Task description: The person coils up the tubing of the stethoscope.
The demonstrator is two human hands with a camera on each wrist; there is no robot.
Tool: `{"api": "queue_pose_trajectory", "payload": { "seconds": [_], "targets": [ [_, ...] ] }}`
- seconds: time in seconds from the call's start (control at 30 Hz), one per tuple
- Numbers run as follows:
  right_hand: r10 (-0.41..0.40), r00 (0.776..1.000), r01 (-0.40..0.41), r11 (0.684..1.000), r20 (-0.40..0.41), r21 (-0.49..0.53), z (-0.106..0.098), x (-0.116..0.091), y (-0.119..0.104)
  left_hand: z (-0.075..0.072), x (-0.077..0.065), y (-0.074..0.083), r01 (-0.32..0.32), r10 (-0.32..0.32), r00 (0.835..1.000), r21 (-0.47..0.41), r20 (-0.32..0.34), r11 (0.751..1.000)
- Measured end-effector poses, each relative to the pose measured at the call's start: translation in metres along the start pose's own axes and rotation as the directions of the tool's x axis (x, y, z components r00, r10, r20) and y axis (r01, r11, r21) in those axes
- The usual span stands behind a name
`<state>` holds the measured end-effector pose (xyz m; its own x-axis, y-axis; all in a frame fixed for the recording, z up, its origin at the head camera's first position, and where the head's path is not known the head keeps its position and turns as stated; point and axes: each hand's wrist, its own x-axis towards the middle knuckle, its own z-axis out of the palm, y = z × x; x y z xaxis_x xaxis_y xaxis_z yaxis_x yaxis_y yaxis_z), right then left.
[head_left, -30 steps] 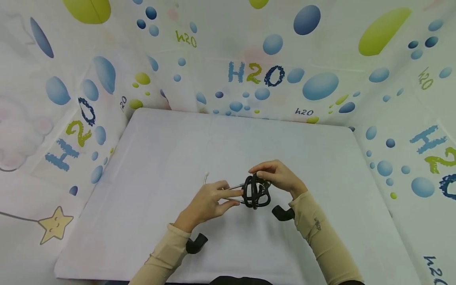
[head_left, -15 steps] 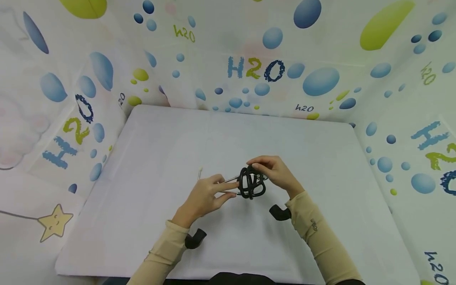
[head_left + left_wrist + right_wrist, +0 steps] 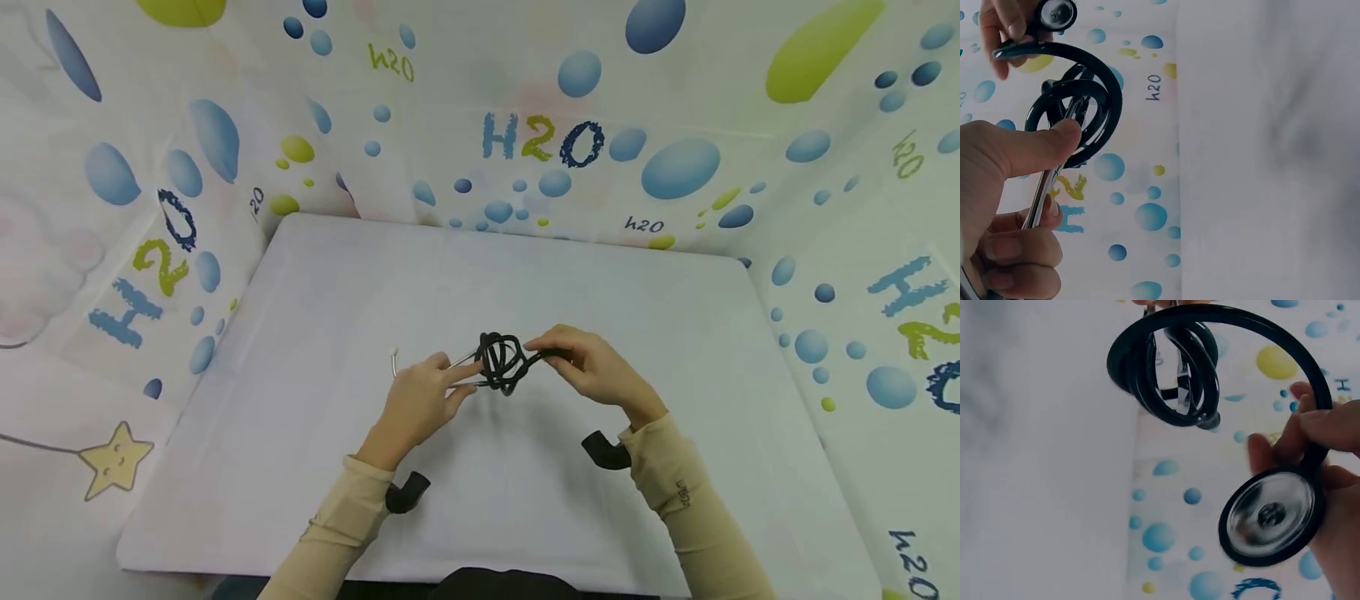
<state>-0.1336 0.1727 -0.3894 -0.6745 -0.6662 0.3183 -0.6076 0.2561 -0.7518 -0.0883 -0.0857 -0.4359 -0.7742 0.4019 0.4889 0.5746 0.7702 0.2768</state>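
A stethoscope point(image 3: 501, 360) with coiled black tubing is held above the table between both hands. My left hand point(image 3: 422, 402) grips its metal ear tubes point(image 3: 1039, 197), thumb and fingers around them; one ear tube end sticks up past that hand. My right hand point(image 3: 592, 368) pinches the black tubing point(image 3: 1321, 394) close to the chest piece. The round chest piece point(image 3: 1271, 515) hangs beside the right palm in the right wrist view. Loops of the tubing are wound around the metal tubes.
The white table point(image 3: 360, 283) lies under both hands. Behind and beside it stand white walls point(image 3: 480, 83) printed with bubbles and H2O lettering. A black curved piece sits at each wrist, the right one point(image 3: 606, 450) against the sleeve.
My right hand has drawn a length of tubing out of the coil, to the right. The left hand and the coil have shifted left and slightly farther away.
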Motion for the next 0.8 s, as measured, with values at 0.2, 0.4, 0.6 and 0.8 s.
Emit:
{"api": "queue_pose_trajectory", "payload": {
  "seconds": [0.2,0.4,0.6,0.8],
  "targets": [
    [-0.180,0.970,0.080,0.874,-0.166,-0.479,0.009,0.004,-0.009,-0.004,0.005,0.000,0.015,-0.015,1.000,0.014,-0.008,1.000],
    [-0.286,0.902,0.061,0.828,-0.324,-0.558,0.038,0.009,-0.010,-0.004,0.009,0.004,0.001,-0.001,1.000,0.009,0.003,1.000],
    [-0.189,0.895,0.091,0.964,-0.403,-0.250,0.062,0.010,-0.010,-0.004,0.010,0.007,-0.003,0.003,1.000,0.021,0.024,1.000],
    [0.002,0.927,0.054,0.989,-0.376,0.138,0.076,0.007,-0.015,-0.003,0.008,0.008,-0.004,0.002,0.999,0.042,0.039,0.999]
  ]
}}
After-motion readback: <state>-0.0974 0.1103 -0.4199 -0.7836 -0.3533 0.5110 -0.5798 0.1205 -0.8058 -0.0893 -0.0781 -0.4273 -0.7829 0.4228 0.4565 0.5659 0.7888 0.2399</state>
